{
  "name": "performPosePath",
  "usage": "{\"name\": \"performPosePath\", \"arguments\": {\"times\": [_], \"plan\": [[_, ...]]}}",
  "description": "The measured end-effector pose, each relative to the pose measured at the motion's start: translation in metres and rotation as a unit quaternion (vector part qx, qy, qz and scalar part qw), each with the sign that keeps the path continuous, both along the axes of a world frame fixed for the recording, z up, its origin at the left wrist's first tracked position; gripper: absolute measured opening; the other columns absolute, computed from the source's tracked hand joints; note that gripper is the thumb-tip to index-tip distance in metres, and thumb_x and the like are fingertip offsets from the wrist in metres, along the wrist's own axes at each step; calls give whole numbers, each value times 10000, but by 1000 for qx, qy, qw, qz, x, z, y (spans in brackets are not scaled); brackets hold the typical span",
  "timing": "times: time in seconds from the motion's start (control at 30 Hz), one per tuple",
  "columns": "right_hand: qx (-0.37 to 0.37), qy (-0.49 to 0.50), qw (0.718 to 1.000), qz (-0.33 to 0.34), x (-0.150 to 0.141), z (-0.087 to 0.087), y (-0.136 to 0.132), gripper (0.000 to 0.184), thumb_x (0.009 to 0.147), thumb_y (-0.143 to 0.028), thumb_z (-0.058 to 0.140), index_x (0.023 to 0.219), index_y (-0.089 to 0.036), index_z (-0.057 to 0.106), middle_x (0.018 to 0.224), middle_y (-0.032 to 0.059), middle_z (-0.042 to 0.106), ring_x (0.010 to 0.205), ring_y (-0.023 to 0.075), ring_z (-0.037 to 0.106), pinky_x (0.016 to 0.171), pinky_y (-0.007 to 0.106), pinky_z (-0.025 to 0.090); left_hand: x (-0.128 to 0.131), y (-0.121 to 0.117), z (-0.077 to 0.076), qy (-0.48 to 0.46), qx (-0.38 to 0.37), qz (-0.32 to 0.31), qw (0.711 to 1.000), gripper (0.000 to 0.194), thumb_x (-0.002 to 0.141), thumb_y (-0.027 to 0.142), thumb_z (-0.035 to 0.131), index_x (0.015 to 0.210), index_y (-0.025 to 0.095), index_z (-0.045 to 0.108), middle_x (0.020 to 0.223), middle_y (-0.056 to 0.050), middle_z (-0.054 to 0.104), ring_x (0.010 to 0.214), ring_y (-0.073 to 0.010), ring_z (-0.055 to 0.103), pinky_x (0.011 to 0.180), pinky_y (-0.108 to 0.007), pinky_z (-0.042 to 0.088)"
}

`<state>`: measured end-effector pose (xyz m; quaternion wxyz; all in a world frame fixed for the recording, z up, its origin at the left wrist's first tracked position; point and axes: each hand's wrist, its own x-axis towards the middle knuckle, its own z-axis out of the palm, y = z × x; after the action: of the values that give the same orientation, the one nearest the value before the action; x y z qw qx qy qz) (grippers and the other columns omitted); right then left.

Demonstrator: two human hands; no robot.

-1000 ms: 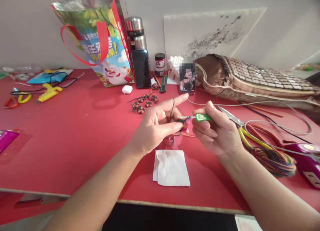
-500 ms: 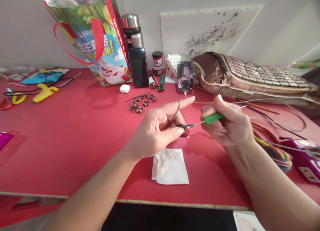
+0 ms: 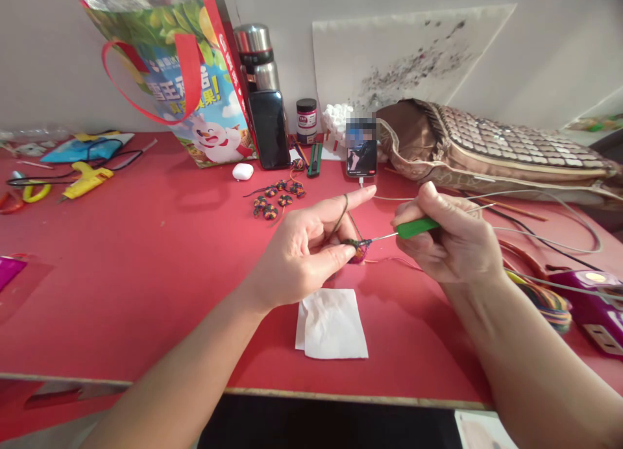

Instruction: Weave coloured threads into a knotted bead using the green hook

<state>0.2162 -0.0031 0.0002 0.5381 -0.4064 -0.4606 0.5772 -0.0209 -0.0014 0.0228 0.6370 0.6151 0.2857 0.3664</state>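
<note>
My left hand [image 3: 311, 248] pinches a small multicoloured crochet piece [image 3: 359, 251] between thumb and fingers. Dark yarn [image 3: 346, 209] loops round its raised, stretched-out index finger and runs down to the piece. My right hand [image 3: 445, 231] is closed round the green handle of a crochet hook [image 3: 417, 227]. The thin metal shaft reaches left, and its tip meets the upper edge of the piece; whether it passes through a stitch I cannot tell. A thin pink strand trails right from the piece. Beneath my hands, a folded white tissue [image 3: 335, 324] lies on the red table [image 3: 195, 293].
Several small crocheted pieces [image 3: 270, 211] lie beyond my left hand. A lit phone [image 3: 361, 154], a dark phone [image 3: 269, 130] and a shopping bag [image 3: 214, 92] stand at the back. To the right are a yarn ball [image 3: 548, 304], a purple power strip [image 3: 591, 306] and cables.
My right hand and the hook have shifted slightly right, and the hook's tip sits a little further left-to-right along the piece's edge. My left hand stays almost still.
</note>
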Motion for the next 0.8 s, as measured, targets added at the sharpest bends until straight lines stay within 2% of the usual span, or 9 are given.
{"name": "performPosePath", "arguments": {"times": [0.1, 0.27, 0.47, 0.57, 0.8], "plan": [[17, -17, 999, -25, 1, 1, -4, 513, 913, -649, 844, 653, -208, 806, 436, -16, 488, 325, 67, 268, 328, 273, 115, 2, 0, 0, 27, 22, 16, 999, 709, 945, 167, 704, 1648, 201, 615, 803, 4, 649, 656, -137, 606, 632, -281, 517], [16, -34, 995, -95, -8, 11, -15, 437, 871, -608, 912, 680, -230, 802, 471, 13, 540, 381, 116, 376, 351, 282, 128, 5, 0, -1, 66, 77, 65, 993, 722, 895, 117, 703, 1614, 133, 639, 771, 25, 595, 667, -121, 559, 676, -271, 528], [11, -12, 995, -103, -14, 11, -11, 442, 824, -634, 936, 700, -219, 848, 408, -4, 497, 318, 92, 303, 336, 274, 68, 5, 3, -3, 29, 41, 58, 997, 670, 910, 124, 723, 1573, 213, 688, 795, 8, 652, 659, -131, 598, 589, -261, 515], [21, 0, 994, -109, -14, 7, -7, 431, 828, -622, 934, 693, -220, 858, 383, -24, 471, 293, 70, 248, 318, 274, 103, 4, 5, -2, 8, 42, 53, 998, 615, 913, 115, 735, 1515, 240, 739, 783, 4, 676, 648, -127, 594, 569, -249, 504], [8, -4, 994, -107, -11, 4, -8, 431, 882, -614, 893, 736, -210, 863, 402, -24, 478, 296, 71, 266, 319, 270, 130, 4, 4, -2, 5, 51, 60, 997, 620, 904, 103, 734, 1505, 252, 752, 777, 6, 672, 646, -124, 565, 576, -246, 504]]}}
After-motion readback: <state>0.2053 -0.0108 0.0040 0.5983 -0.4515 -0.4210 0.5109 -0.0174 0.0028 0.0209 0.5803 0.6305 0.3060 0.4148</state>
